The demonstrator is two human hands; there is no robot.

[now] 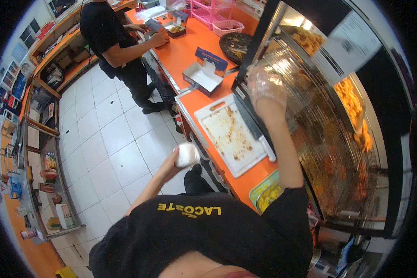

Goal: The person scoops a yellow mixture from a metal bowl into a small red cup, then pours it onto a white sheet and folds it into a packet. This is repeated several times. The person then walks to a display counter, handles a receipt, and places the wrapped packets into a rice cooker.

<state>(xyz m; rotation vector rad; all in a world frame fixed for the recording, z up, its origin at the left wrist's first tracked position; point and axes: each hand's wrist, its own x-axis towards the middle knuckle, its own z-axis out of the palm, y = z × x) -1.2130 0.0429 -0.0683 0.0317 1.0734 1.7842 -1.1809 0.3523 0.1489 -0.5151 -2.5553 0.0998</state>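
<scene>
My left hand (173, 163) holds a small white container (187, 155) over the tiled floor, left of the counter. My right hand (267, 83), in a clear plastic glove, is at the edge of the glass food warmer, above the counter; its fingers are blurred, so whether it grips anything is unclear. Wire racks (288, 59) and trays of fried food (349, 100) are inside the warmer. A white cutting board (229, 139) with crumbs lies on the orange counter, a white-handled knife (267, 148) along its right edge. Beyond the board stands an unfolded cardboard box (205, 76).
A co-worker (121, 45) stands at the counter's far end, hands at a box. Near there are a black round pan (234, 47), a pink basket (228, 27) and pink racks (208, 14). A green-rimmed tray (260, 189) with yellow food sits close to my body.
</scene>
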